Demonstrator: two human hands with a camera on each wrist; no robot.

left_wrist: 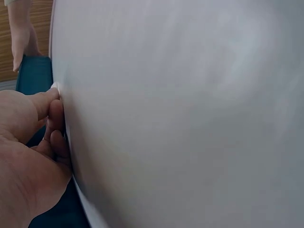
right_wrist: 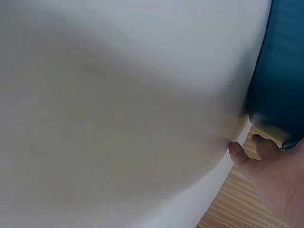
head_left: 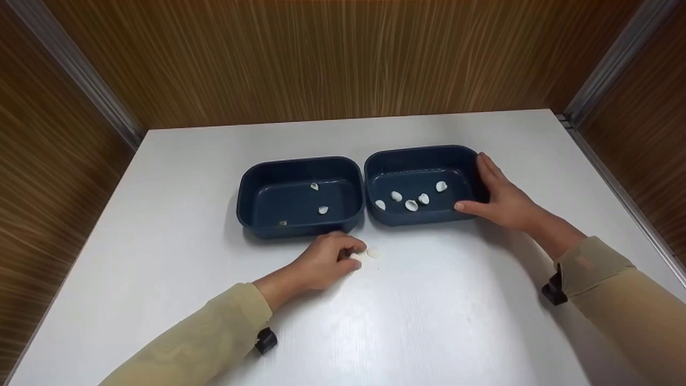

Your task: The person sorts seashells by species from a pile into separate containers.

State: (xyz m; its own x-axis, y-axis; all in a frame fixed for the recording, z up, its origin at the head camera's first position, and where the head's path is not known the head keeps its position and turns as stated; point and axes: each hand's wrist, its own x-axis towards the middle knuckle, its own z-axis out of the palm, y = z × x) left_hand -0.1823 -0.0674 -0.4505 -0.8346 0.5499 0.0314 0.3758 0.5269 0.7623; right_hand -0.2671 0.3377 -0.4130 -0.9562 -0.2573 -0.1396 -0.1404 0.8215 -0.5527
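Note:
Two dark blue trays stand side by side on the white table (head_left: 418, 300). The left tray (head_left: 300, 161) holds three small white shells. The right tray (head_left: 418, 149) holds several shells (head_left: 411, 205). My left hand (head_left: 353, 253) lies on the table just in front of the left tray, fingers curled, pinching a small white shell (head_left: 356, 258) against the tabletop. A second shell (head_left: 373, 252) lies loose just to its right. My right hand (head_left: 471, 182) rests on the right tray's right end, fingers straight along the wall and thumb at the front corner. The right wrist view shows that tray (right_wrist: 280, 71) beside the thumb (right_wrist: 259, 142).
Wood-grain panels with metal corner strips wall in the table at the back and both sides. Bare white tabletop stretches in front of the trays and to the left. In the left wrist view the tabletop (left_wrist: 190, 118) fills most of the frame.

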